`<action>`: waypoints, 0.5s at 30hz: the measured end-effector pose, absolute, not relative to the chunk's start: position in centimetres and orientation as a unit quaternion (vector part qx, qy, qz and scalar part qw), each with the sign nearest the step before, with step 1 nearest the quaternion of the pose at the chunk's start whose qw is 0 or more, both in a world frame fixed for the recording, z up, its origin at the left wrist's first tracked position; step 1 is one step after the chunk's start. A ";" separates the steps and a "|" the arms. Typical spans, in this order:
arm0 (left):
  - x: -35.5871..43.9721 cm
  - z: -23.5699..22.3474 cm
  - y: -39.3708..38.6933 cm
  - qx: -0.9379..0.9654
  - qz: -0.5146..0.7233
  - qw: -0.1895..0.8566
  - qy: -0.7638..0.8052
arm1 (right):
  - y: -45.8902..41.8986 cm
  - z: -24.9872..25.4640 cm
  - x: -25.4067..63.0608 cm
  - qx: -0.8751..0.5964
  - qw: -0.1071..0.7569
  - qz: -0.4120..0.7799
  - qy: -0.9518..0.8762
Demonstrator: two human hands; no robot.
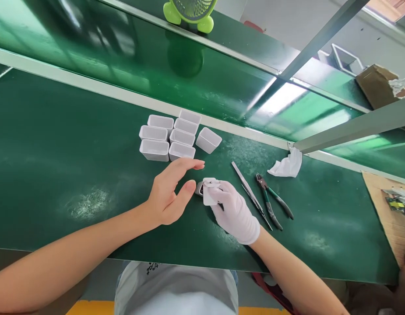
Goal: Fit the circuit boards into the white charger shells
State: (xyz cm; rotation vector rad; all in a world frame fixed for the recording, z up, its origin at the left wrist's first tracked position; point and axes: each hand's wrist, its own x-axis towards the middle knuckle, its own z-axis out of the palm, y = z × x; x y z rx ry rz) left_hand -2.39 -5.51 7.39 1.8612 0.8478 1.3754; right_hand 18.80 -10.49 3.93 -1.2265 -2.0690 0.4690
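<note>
My left hand [169, 192] is bare and open, thumb and fingers apart, with nothing between them. In a white glove, my right hand [233, 211] pinches a small white flat piece with rounded corners [209, 197]. Just left of that piece shows the end of a small grey casing [198, 189] with a dark inside; the white piece and the glove hide the rest. Beyond my left hand stand several white rectangular open-topped boxes [154, 150], grouped in two columns. One more white box [209, 140] lies tilted to their right.
Right of my glove lie metal tweezers [251, 194] and green-handled cutting pliers [272, 201]. A crumpled white cloth or glove [287, 165] rests by the rail. Cardboard [379, 214] covers the right end of the green table [90, 175]. A green fan [189, 11] stands on the shelf behind.
</note>
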 end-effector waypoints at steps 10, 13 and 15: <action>-1.8 6.8 -5.5 0.834 0.263 0.339 0.346 | -9.6 3.9 18.7 -0.423 0.316 0.078 -0.846; -1.6 6.5 -5.9 0.826 0.279 0.329 0.364 | -9.4 4.0 18.6 -0.426 0.313 0.078 -0.845; -1.5 6.5 -6.2 0.811 0.279 0.333 0.392 | -9.3 4.2 18.6 -0.428 0.307 0.081 -0.846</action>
